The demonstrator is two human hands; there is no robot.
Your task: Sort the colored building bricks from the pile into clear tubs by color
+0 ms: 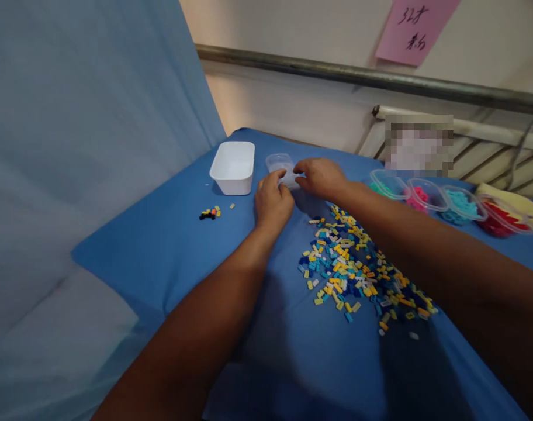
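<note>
A small clear plastic container [279, 162] stands near the far edge of the blue-covered table, between my two hands. My left hand [274, 203] grips its near left side, thumb and fingers curled at the rim. From the right, my right hand [322, 177] pinches the container's other side with bent fingers. My hands hide part of its walls, and I cannot make out anything inside it. Close to my right forearm spreads a loose pile of small plastic building bricks [336, 269] in yellow, blue, white and orange.
Left of the hands stands a white plastic tub [234, 169], with a few black, orange and yellow pieces [210, 213] in front. At right, clear tubs hold green pieces [380, 188], pink pieces [419, 197], turquoise pieces [461, 204] and red pieces [501, 221]. A metal pipe [336, 71] crosses the wall.
</note>
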